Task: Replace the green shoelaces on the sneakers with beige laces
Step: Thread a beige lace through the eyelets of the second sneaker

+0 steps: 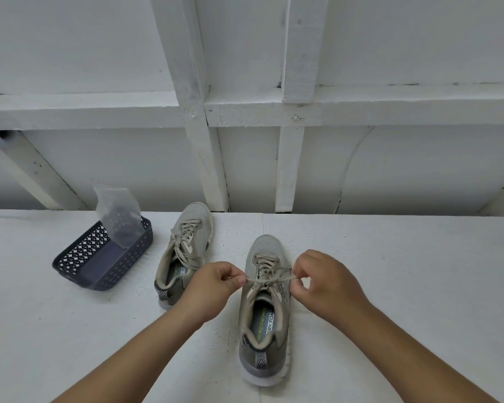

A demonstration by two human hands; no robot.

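Both hands (216, 282) (323, 279) pinching beige lace (269, 279)

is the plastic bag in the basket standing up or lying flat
Standing up. The clear plastic bag sits at the far end of the dark basket, its top well above the rim, with something dark inside.

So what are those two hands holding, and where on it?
The beige lace of the nearer sneaker. The left hand and right hand each pinch one end beside the knot, pulling outward.
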